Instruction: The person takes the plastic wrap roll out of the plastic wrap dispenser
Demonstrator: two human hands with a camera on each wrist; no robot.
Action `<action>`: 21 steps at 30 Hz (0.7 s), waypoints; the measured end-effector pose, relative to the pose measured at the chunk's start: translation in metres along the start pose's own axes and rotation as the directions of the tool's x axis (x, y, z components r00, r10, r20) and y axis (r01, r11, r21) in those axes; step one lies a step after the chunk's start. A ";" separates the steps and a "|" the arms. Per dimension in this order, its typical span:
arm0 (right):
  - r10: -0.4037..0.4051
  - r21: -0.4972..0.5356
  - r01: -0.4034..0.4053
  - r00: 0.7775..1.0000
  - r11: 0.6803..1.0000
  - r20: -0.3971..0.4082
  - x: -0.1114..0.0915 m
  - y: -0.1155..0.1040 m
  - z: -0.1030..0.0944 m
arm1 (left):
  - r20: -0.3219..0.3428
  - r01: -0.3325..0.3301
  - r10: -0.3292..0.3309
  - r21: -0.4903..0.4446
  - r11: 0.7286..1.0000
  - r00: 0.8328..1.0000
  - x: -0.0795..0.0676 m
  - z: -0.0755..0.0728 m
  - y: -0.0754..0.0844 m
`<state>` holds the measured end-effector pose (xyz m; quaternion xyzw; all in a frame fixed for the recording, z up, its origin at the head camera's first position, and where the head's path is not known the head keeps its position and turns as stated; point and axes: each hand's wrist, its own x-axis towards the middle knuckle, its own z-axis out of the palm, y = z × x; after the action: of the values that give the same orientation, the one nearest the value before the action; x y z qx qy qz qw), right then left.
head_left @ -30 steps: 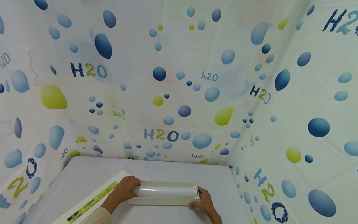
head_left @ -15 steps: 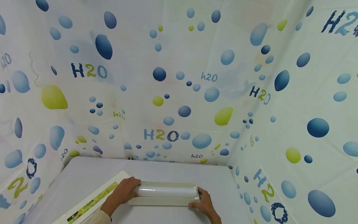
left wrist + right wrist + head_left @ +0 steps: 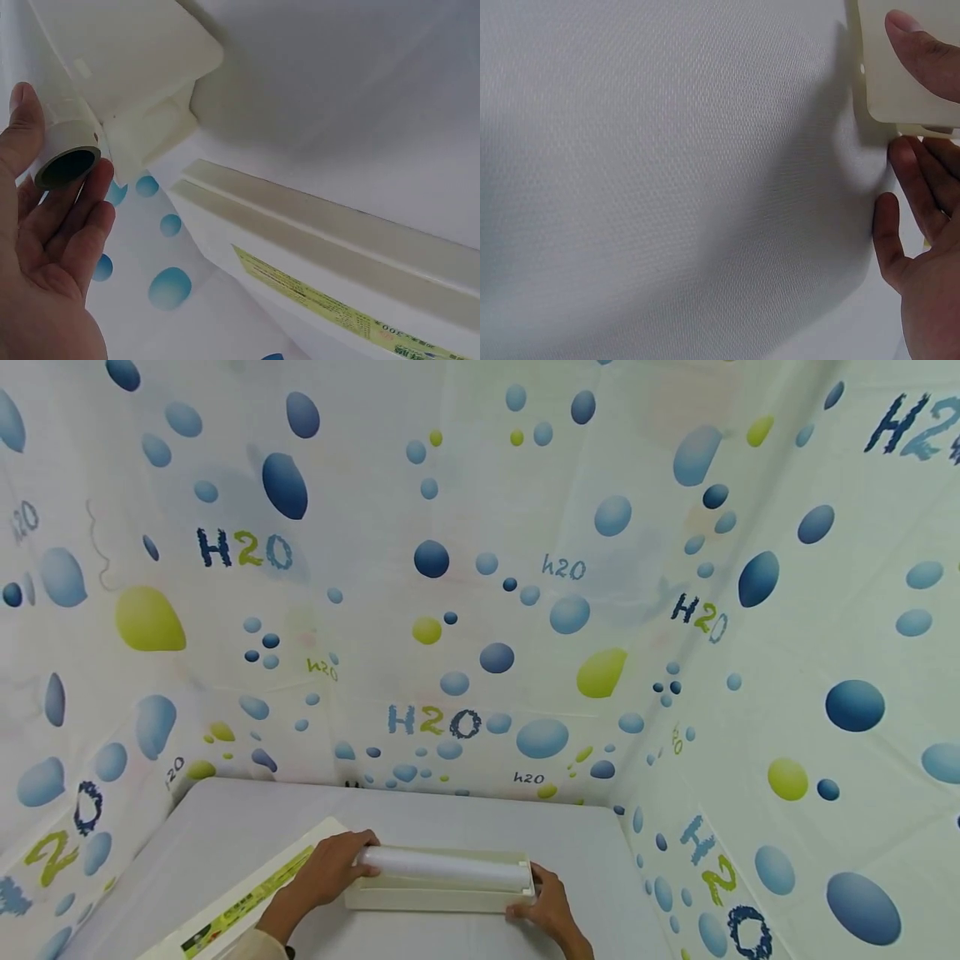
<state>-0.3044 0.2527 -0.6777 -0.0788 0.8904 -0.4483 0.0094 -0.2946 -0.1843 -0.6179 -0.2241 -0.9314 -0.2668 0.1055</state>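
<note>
A roll of clear plastic wrap (image 3: 450, 867) lies in an off-white dispenser box (image 3: 427, 900) on the table, its left end raised above the box. My left hand (image 3: 330, 864) grips that end; the left wrist view shows thumb and fingers on either side of the open core tube (image 3: 67, 161). At the box's right end, my right hand (image 3: 547, 902) holds the casing. Its thumb (image 3: 922, 56) presses the front wall in the right wrist view, with fingers around the end. The roll's right end still sits inside the box.
A long off-white cover (image 3: 240, 906) with a yellow-green label lies slantwise on the white table (image 3: 450, 814), left of the box and partly behind my left forearm. Sheets printed with blue and green drops (image 3: 497, 657) stand around the table's back and sides.
My left hand has lifted the roll's left end up out of the box, so the roll now tilts. The right hand keeps its hold on the box end.
</note>
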 end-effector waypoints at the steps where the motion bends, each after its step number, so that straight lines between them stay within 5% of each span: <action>1: 0.004 0.001 -0.004 1.000 1.000 0.001 0.000 0.000 0.000 | -0.004 0.015 -0.015 -0.011 1.000 1.000 0.000 0.000 0.000; 6: 0.007 -0.006 -0.007 1.000 1.000 0.006 0.000 -0.001 0.000 | -0.043 0.096 -0.101 -0.094 0.991 0.994 0.001 0.000 0.000; 11: -0.012 -0.005 0.012 1.000 1.000 -0.005 0.001 0.000 0.000 | -0.031 0.216 -0.230 -0.241 0.946 0.973 0.006 -0.003 0.004; 16: -0.030 -0.022 0.030 0.999 0.999 -0.019 0.002 0.003 0.002 | 0.030 0.322 -0.347 -0.454 0.831 0.937 0.005 -0.003 0.007; 21: -0.018 -0.024 0.017 1.000 1.000 -0.020 0.002 0.005 0.003 | 0.059 0.357 -0.412 -0.617 0.701 0.909 0.003 0.000 0.005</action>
<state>-0.3067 0.2533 -0.6833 -0.0822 0.8949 -0.4386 -0.0044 -0.2946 -0.1793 -0.6151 -0.0352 -0.8137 -0.5802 0.0076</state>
